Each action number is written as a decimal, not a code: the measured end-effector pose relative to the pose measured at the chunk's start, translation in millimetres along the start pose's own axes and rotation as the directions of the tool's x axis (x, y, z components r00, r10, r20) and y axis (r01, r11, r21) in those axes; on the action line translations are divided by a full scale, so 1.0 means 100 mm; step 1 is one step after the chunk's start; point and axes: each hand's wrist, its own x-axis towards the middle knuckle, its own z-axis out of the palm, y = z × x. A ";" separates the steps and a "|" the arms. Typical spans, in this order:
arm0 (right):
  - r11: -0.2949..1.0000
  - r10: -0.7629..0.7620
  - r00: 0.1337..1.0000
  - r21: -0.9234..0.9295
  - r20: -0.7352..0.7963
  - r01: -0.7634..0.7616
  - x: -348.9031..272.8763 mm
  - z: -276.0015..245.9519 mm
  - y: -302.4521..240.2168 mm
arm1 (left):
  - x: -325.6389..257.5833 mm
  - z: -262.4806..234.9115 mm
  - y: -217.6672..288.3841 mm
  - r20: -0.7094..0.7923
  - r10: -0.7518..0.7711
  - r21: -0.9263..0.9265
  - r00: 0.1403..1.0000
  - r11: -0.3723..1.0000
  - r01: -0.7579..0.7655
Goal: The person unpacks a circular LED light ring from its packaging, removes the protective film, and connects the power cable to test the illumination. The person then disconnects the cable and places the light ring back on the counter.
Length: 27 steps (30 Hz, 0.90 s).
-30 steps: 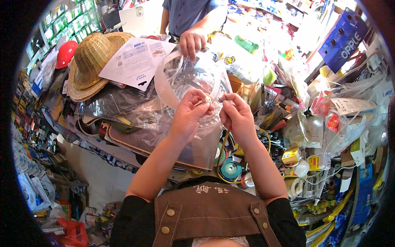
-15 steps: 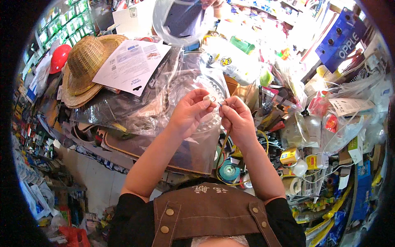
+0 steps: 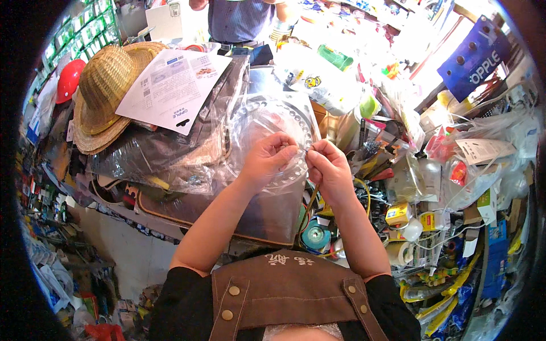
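Observation:
Over the table's middle, my left hand is closed, thumb against the curled fingertips; what lies between them, if anything, is too small to make out. Close to its right, my right hand pinches the end of a thin cable, which hangs down past the table's edge. The fingertips of both hands nearly meet. Beneath them lies a round, flat ring with a row of dots under clear plastic.
Straw hats, a white printed card and a red helmet lie at the left. Packages, bulbs and a teal tape roll crowd the right. Across the table stands a person in a dark blue shirt.
The small white piece seen in my left fingers no longer shows. My right hand stays pinched at nearly the same place. The translucent round tub across the table has gone from view.

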 end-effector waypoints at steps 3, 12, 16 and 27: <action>1.000 0.027 1.000 -0.013 0.005 -0.027 0.02 0.01 0.03 | 0.01 -0.08 -0.09 0.055 -0.007 0.047 0.998 0.999 0.005; 0.985 0.094 0.996 -0.146 -0.004 -0.094 0.07 0.00 0.06 | 0.00 -0.10 -0.07 0.072 0.042 0.354 0.997 0.933 -0.065; 0.980 0.162 0.987 -0.118 0.022 -0.158 0.08 -0.05 0.09 | -0.01 -0.08 -0.01 0.170 0.362 0.625 0.916 0.679 -0.385; 0.848 0.069 0.994 -0.530 0.081 -0.015 0.00 -0.05 0.00 | -0.02 -0.11 0.01 0.169 0.419 0.622 0.892 0.657 -0.426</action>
